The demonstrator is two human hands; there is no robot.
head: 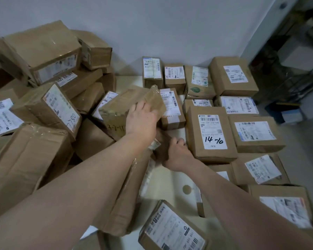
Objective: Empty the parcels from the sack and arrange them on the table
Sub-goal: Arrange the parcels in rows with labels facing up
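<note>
Parcels (40, 49) are showing plain brown cardboard under glossy clear tape. Labels (213, 131) are reading white with black barcodes; one is carrying black handwritten "14-10", another (71, 116) "780". One box (197, 85) is bearing a green leaf mark. Table (173, 184) is looking cream; wall (170, 24) pale grey.

On my feed, a parcel label (213, 131) carries handwritten "14-10" under the printed "159-159-J10-040". A tilted box's label (61, 108) reads "780" (seen upside down). I make out "5525" on a label (66, 78) in the heap; other print blurs.
</note>
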